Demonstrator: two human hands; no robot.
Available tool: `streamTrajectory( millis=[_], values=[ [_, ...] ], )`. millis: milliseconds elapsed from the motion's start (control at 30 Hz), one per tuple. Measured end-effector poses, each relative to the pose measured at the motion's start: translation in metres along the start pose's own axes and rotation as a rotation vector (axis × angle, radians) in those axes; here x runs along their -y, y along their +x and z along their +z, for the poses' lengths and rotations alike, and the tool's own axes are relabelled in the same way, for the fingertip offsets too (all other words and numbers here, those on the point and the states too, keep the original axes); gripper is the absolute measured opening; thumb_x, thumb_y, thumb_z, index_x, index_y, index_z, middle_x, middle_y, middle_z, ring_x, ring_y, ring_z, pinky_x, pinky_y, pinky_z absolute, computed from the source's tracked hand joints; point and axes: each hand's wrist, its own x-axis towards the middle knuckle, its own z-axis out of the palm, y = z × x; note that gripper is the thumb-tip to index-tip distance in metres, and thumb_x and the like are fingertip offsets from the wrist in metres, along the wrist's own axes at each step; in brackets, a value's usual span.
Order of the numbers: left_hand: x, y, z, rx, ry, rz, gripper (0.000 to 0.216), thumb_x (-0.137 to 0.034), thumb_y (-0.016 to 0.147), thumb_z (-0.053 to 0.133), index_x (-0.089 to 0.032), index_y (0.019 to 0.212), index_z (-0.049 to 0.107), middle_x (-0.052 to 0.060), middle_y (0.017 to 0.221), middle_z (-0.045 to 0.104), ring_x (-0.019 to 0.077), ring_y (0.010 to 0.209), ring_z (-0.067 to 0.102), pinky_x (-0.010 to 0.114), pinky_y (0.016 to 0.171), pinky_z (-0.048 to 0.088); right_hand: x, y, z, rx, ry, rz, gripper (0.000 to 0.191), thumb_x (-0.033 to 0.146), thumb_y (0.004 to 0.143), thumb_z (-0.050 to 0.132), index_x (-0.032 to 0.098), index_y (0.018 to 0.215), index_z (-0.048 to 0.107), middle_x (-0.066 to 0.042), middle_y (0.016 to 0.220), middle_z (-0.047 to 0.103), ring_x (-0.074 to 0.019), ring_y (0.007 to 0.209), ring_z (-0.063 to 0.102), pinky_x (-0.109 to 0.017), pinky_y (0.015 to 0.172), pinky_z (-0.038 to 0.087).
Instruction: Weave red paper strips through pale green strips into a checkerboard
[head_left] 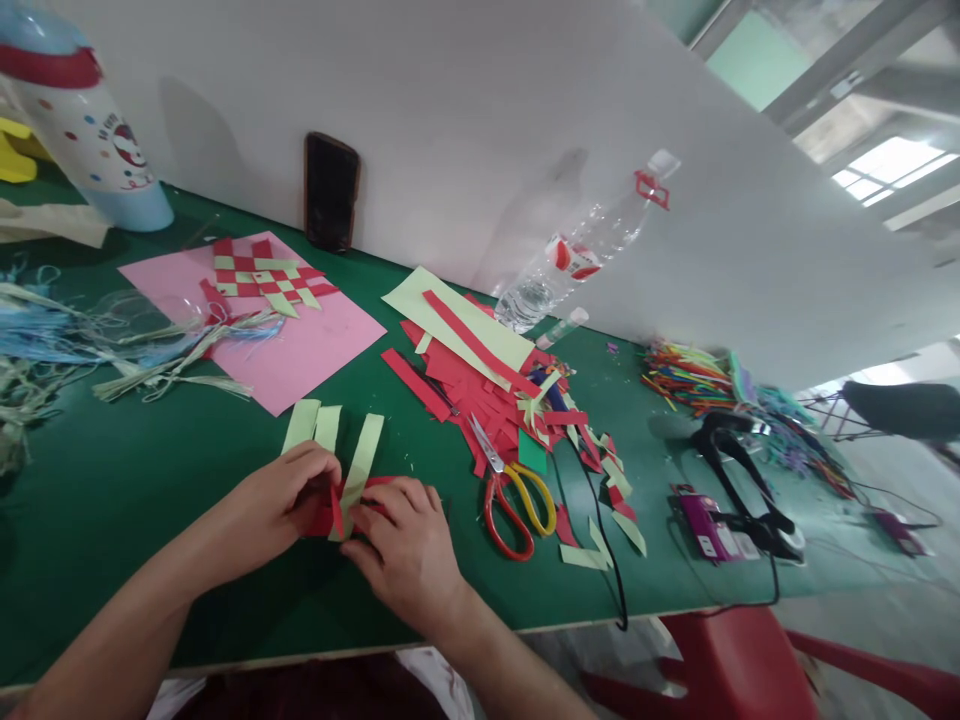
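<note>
Close to the table's front, my left hand (274,505) pinches a red paper strip (337,510) that stands up from the work. My right hand (416,550) presses on the weave from the other side, its fingers bent over the red paper and the lower end of a pale green paper strip (366,450). More pale green strips (328,428) stick out beyond my left hand. Where the strips cross is mostly hidden under my fingers. Red-and-yellow-handled scissors (517,505) lie with blades slightly apart to the right of my right hand.
A woven red-and-green piece (259,275) rests on pink paper (330,345). Red strips (457,385) and paper scraps (615,490) lie beyond the scissors. A phone (331,190), a plastic bottle (577,255) and a flask (112,150) stand along the wall. A black cable (600,510) crosses the table edge.
</note>
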Motion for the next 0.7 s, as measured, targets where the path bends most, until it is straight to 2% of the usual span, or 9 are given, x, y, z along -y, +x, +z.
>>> streamTrajectory(
  millis=[200,433,567,700],
  values=[
    [-0.002,0.0,0.0,0.008,0.017,-0.011,0.011,-0.017,0.082,0.051,-0.026,0.087,0.056,-0.002,0.091,0.055,0.0148,0.077,0.055,0.027,0.068,0.043,0.002,0.006,0.005,-0.006,-0.011,0.006,0.016,0.038,0.094,0.065,0.025,0.103,0.065,-0.001,0.112,0.071,-0.0236,0.106,0.055,-0.04,0.082,0.039],
    [-0.002,0.003,0.006,-0.046,0.118,-0.009,0.026,-0.016,0.079,0.051,-0.026,0.102,0.06,0.002,0.105,0.061,0.0191,0.09,0.061,0.031,0.078,0.046,-0.006,0.002,0.008,-0.073,0.103,0.034,0.02,0.04,0.085,0.076,0.024,0.095,0.07,-0.006,0.101,0.07,-0.0258,0.103,0.056,-0.041,0.088,0.046],
    [0.001,0.004,0.009,-0.044,0.198,0.034,0.031,-0.012,0.075,0.05,-0.023,0.102,0.06,0.004,0.104,0.061,0.0213,0.094,0.06,0.034,0.081,0.046,-0.012,0.004,-0.003,-0.144,0.311,0.139,0.024,0.034,0.082,0.079,0.019,0.098,0.069,-0.007,0.099,0.071,-0.0227,0.098,0.06,-0.036,0.09,0.05],
    [-0.001,0.004,0.01,-0.057,0.225,0.02,0.037,-0.01,0.071,0.048,-0.023,0.103,0.06,0.004,0.103,0.063,0.0213,0.091,0.061,0.034,0.078,0.047,-0.014,0.009,-0.009,-0.11,0.343,0.274,0.016,0.029,0.082,0.077,0.021,0.093,0.068,-0.004,0.088,0.07,-0.0214,0.088,0.062,-0.033,0.08,0.052]
  ],
)
